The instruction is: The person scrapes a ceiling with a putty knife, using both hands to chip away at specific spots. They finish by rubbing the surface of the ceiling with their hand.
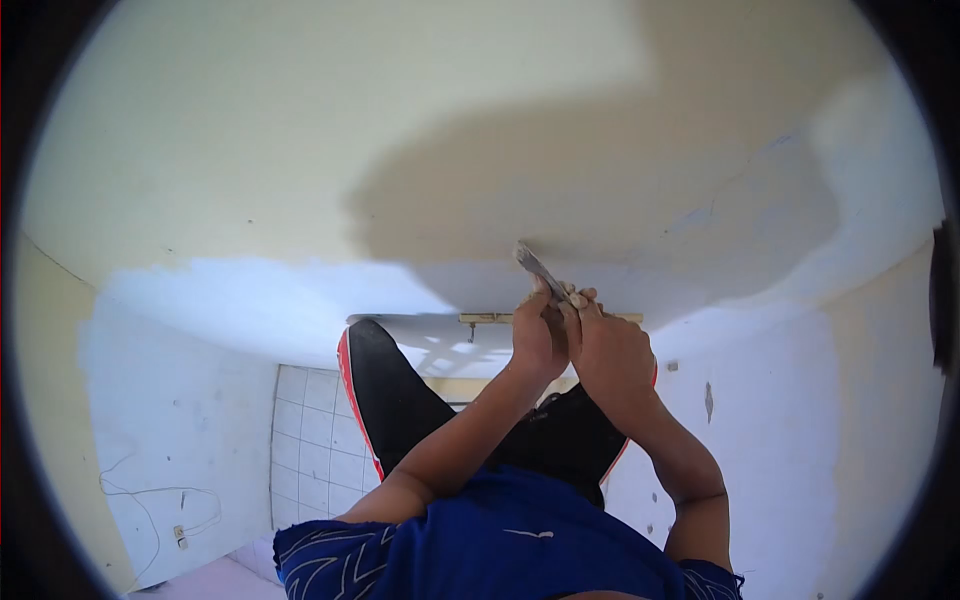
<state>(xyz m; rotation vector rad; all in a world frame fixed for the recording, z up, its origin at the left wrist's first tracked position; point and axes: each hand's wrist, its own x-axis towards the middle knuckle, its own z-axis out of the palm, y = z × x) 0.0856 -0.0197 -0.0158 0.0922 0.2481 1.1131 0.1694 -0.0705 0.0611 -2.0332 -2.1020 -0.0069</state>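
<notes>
Both my arms reach up to the ceiling (pixel 300 130). My left hand (pixel 535 345) and my right hand (pixel 612 352) sit close together, both closed around the handle of a scraper (pixel 548 278). Its thin metal blade points up and left, and its tip touches the ceiling at the edge of a darker, damp-looking beige patch (pixel 600 170). Around that patch the ceiling is pale cream, with a white band (pixel 250 290) nearer the walls. The black brim of my cap (pixel 385 400), edged in red, juts out below my hands, above my blue shirt (pixel 500 550).
White, scuffed walls close in on the left (pixel 170 400) and right (pixel 780 430). A strip of white tiles (pixel 310 440) runs down the far wall. Loose wires and a socket (pixel 175 520) hang low on the left. A wooden strip (pixel 490 318) crosses behind my hands.
</notes>
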